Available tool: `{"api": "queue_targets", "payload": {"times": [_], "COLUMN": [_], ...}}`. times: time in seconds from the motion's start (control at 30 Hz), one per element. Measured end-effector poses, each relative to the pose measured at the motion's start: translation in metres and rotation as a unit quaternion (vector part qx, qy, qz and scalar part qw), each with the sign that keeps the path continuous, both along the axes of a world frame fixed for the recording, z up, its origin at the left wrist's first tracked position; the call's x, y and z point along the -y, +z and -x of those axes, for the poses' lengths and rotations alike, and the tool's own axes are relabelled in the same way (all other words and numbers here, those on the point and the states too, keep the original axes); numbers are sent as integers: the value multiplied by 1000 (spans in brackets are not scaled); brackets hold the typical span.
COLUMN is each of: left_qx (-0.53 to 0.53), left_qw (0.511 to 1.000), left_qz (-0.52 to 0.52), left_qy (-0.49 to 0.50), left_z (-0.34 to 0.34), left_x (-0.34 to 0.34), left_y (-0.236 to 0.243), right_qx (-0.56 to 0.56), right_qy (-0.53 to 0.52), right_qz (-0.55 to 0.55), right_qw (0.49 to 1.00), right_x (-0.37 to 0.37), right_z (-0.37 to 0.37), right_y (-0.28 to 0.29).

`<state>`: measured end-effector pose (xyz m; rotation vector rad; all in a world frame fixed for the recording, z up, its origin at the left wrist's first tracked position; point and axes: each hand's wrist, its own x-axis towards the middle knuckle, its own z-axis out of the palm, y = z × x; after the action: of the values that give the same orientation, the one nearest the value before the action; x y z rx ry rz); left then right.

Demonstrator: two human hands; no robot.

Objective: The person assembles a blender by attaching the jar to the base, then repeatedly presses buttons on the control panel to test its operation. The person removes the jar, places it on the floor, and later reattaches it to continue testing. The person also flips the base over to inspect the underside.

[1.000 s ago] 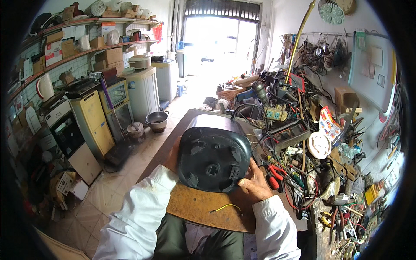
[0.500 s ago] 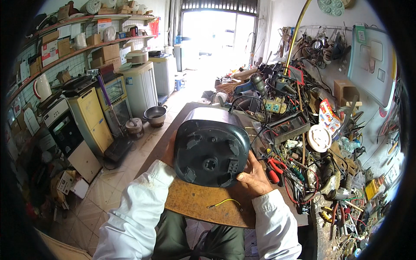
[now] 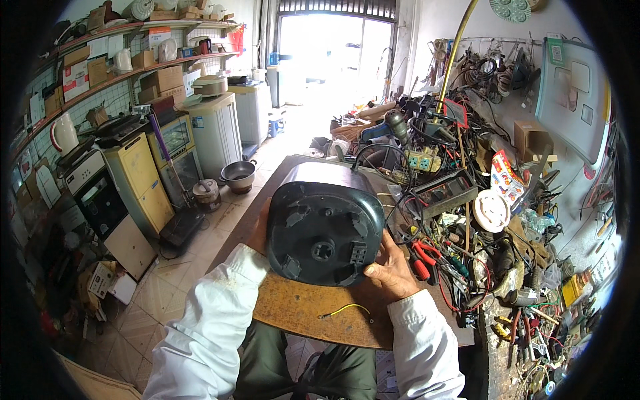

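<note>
Tilted up above the wooden table [image 3: 300,310] is a black appliance base [image 3: 303,233], rounded-square in outline, with its flat face toward me. That face has a round central socket, a small block connector at the lower right and several raised dark tabs. My left hand [image 3: 259,230] grips its left side, the fingers mostly hidden behind it. On the lower right edge, my right hand [image 3: 392,272] holds it with the thumb in front. A short yellow wire [image 3: 347,309] lies on the tabletop below. Behind the base, a black cord [image 3: 377,148] loops toward the right.
To the right, a bench is heaped with red-handled pliers [image 3: 425,252], cables, a long dark tray [image 3: 443,193] and a white round disc [image 3: 491,212]. Old appliances, a dark pot [image 3: 239,177] and loaded shelves [image 3: 153,69] line the left side. A bright doorway [image 3: 333,60] stands ahead.
The base has tipped very slightly, its lower edge a touch higher. Both hands keep the same hold.
</note>
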<state>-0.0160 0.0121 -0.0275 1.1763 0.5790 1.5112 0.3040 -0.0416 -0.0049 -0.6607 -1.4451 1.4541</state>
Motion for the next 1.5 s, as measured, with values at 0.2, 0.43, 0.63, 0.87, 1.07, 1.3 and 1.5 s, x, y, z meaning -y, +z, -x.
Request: {"api": "queue_targets", "payload": {"times": [0.2,0.43,0.63,0.87,1.07,1.3,1.5], "left_qx": [-58,-283,-435,-598,-647,-528,-425], "left_qw": [997,947,877,763,617,789,859], "left_qz": [-15,-21,56,-11,-252,-121,-78], "left_qy": [41,149,194,245,369,289,275], "left_z": [6,7,3,34,60,56,60], "left_x": [4,12,35,8,2,-5,-16], "left_y": [-4,5,31,-17,-40,-15,-17], "right_qx": [-7,80,-31,13,90,103,90], "right_qy": [-36,-199,-129,-127,-154,-176,-197], "right_qz": [-39,-128,-27,-18,-41,-106,-164], "right_qw": [999,968,991,992,983,973,962], "right_x": [9,12,-16,-27,-54,-22,-35], "right_z": [6,19,23,33,42,48,49], "right_y": [3,15,23,53,32,46,27]}}
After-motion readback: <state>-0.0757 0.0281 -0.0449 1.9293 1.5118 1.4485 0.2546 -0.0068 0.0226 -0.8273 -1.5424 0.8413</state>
